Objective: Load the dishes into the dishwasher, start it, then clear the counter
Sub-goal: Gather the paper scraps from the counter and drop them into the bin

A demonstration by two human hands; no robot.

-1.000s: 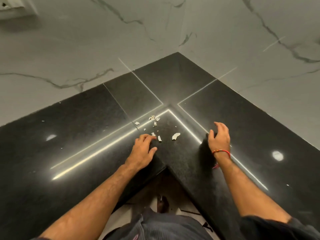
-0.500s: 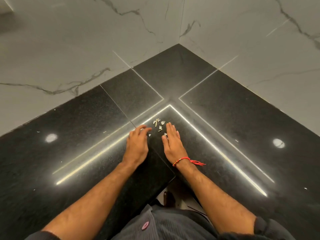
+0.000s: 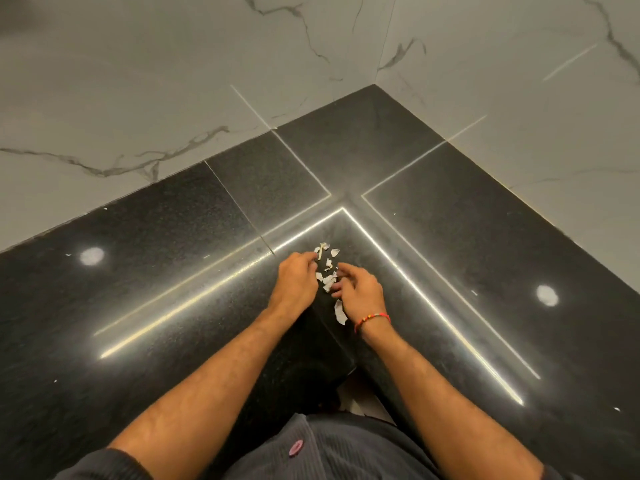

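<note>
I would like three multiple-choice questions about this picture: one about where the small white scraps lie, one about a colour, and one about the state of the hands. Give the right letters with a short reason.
1. Where do the white scraps lie?
A. on the wall tiles
B. on the counter between the two hands
C. beside the right round light reflection

2. What colour is the counter?
A. black
B. white
C. brown

3. How are the left hand and right hand?
A. flat and far apart
B. lifted off the counter
C. close together, fingers curled at the scraps

Answers: 1 B, the scraps sit between the hands near the inner corner. 2 A, the polished top is black below pale marble walls. 3 C, both hands meet at the pile with bent fingers.
</note>
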